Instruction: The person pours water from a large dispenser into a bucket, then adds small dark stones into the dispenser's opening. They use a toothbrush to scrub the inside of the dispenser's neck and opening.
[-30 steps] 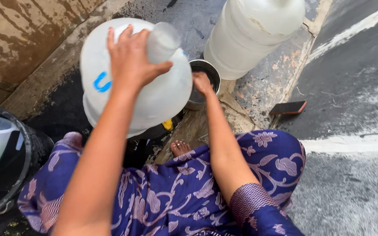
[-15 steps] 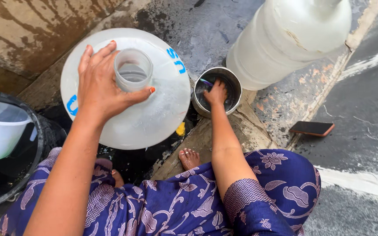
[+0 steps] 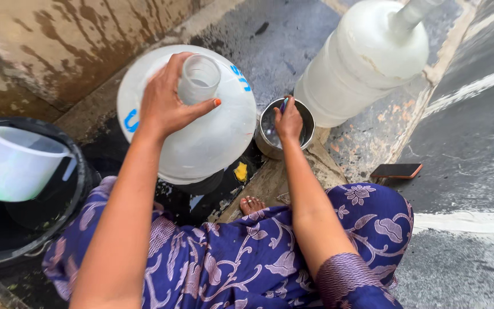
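Observation:
My left hand (image 3: 170, 103) grips the open neck of a large white water jug (image 3: 212, 137) with blue markings, which stands upright in front of me. My right hand (image 3: 288, 121) reaches into a small round metal pot (image 3: 307, 117) beside the jug and holds a thin dark object; what it is I cannot tell. The pot has some liquid in it. My bare foot (image 3: 251, 204) shows below the jug, with my blue patterned dress (image 3: 247, 257) across my knees.
A second large white jug (image 3: 367, 63) stands at the upper right. A black bucket (image 3: 58, 223) on the left holds a white plastic pitcher (image 3: 15, 166). A phone (image 3: 395, 170) lies on the concrete at right. A yellow scrap (image 3: 240, 171) lies near the pot. A stained wall runs along the upper left.
The jug was tilted with my left hand flat on its side; it now stands upright with my hand on its neck. My right hand stayed in the pot.

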